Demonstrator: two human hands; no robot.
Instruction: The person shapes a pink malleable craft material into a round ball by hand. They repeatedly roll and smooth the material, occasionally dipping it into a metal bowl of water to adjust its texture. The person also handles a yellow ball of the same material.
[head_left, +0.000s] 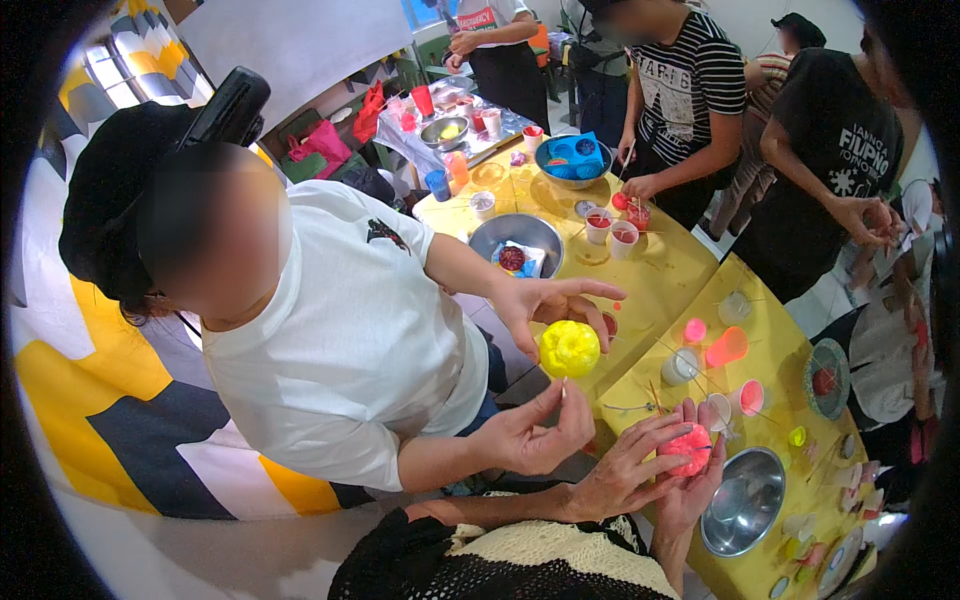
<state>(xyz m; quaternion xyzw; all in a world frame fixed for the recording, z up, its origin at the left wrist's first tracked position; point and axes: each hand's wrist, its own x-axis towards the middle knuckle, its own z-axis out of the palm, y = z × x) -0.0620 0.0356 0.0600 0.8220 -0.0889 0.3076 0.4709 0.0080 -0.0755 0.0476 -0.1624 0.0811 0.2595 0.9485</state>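
A pink, rounded, lobed piece (688, 448), which looks like moulded wax, rests between my two hands. My left hand (619, 471) lies over its near side with the fingers spread across it. From below and the right, my right hand (690, 496) cups it in the palm. A short dark mark shows on its surface. Close beside my left hand, a person in a white shirt has a yellow lobed piece (570, 349) at the fingers of one hand (544, 304). That person's other hand (536, 431) pinches something small and pale just under it.
A steel bowl (742, 502) sits right of my hands on the yellow-covered table (660, 300). Paper cups (750, 397), a pink plastic cup (727, 346) and thin sticks stand beyond. Farther off are a steel bowl (551, 225) and a blue mould (574, 154). Several people stand around.
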